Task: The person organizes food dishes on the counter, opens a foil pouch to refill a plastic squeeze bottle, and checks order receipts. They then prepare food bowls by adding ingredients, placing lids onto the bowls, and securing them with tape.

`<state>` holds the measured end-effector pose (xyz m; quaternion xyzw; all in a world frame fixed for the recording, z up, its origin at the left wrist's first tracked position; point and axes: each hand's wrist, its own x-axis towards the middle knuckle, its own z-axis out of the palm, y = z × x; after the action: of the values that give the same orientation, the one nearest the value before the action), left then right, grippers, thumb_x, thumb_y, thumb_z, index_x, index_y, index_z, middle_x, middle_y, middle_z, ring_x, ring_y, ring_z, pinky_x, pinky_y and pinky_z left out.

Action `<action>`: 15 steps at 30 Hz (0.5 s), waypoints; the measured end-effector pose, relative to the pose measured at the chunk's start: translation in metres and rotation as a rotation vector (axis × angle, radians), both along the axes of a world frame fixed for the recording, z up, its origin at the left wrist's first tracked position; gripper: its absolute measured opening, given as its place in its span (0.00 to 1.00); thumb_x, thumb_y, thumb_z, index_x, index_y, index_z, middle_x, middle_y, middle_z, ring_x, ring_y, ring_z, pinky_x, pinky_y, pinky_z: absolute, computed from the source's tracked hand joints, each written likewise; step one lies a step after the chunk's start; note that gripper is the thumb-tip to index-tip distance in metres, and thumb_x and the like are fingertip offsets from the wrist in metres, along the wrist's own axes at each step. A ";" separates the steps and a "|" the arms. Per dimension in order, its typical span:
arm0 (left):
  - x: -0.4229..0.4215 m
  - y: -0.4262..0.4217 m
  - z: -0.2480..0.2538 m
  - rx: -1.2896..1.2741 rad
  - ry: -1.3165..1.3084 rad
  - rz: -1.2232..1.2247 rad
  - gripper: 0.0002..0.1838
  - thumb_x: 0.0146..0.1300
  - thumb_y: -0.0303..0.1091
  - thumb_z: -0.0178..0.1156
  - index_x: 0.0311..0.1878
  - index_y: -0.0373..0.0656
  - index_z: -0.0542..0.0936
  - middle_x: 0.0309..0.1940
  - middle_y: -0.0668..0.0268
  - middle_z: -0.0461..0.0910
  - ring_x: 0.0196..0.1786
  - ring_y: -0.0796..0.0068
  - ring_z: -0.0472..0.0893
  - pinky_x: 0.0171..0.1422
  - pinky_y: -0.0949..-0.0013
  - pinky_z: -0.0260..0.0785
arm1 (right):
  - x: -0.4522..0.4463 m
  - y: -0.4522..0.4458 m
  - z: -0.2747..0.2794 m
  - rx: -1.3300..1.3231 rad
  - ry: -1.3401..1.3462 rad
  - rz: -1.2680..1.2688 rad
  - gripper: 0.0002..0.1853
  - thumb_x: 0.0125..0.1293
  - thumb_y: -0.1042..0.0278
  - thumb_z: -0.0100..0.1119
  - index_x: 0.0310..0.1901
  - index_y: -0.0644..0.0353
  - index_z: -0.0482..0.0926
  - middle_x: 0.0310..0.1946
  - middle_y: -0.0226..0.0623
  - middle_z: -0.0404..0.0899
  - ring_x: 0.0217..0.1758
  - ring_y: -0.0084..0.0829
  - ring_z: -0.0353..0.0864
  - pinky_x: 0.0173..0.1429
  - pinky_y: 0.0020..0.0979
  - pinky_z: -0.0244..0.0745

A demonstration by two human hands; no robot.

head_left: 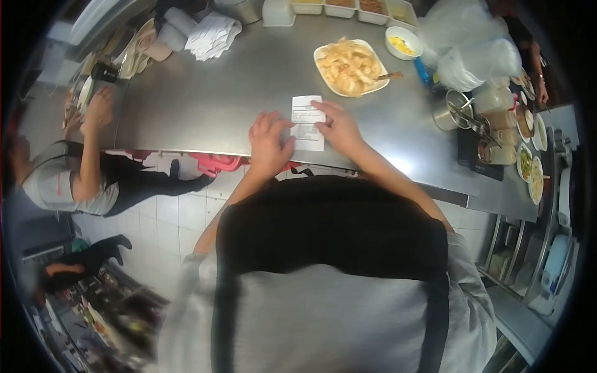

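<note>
A printed paper slip (307, 138), like an order ticket, lies on the steel counter in front of me. At its left edge rests my left hand (270, 142), fingers spread and bent over the counter. From the other side, my right hand (341, 128) reaches over the slip's right edge with its fingertips on or just above the paper. Neither hand appears to grip the slip. Beyond it stands a white dish (364, 86) heaped with pale yellow fried chips or crisps, a brown stick or spoon handle poking out at the right.
A small white bowl (403, 43) with yellow bits sits behind the dish. To the right are plastic bags (469, 53), a metal pot (445, 116) with utensils and several jars. A stack of papers (212, 34) lies back left. Other people (74, 177) work at left.
</note>
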<state>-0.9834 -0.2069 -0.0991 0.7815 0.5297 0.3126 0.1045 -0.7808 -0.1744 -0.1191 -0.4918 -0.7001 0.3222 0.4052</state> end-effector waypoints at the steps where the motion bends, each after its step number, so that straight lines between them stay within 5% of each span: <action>1: 0.001 -0.002 0.000 -0.014 -0.002 0.010 0.17 0.48 0.32 0.63 0.45 0.52 0.77 0.57 0.61 0.69 0.67 0.46 0.60 0.65 0.45 0.51 | 0.000 0.000 0.002 -0.023 0.001 0.001 0.27 0.52 0.76 0.61 0.57 0.51 0.75 0.57 0.49 0.71 0.26 0.27 0.76 0.37 0.27 0.75; 12: 0.007 -0.005 0.003 -0.107 0.106 0.042 0.18 0.46 0.26 0.58 0.43 0.55 0.77 0.56 0.59 0.66 0.67 0.47 0.58 0.66 0.43 0.48 | 0.000 -0.001 0.005 -0.048 0.034 0.003 0.25 0.52 0.76 0.60 0.55 0.56 0.76 0.57 0.53 0.71 0.26 0.29 0.77 0.37 0.28 0.76; 15: 0.007 -0.004 0.004 -0.142 0.173 0.045 0.19 0.47 0.28 0.59 0.45 0.56 0.77 0.58 0.59 0.65 0.68 0.48 0.57 0.66 0.44 0.48 | 0.000 -0.001 0.003 -0.050 0.004 -0.006 0.26 0.53 0.78 0.62 0.57 0.52 0.75 0.56 0.46 0.72 0.26 0.22 0.74 0.36 0.24 0.74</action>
<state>-0.9766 -0.2113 -0.0954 0.7841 0.5750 0.2078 0.1065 -0.7805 -0.1754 -0.1162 -0.5031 -0.6896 0.3394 0.3951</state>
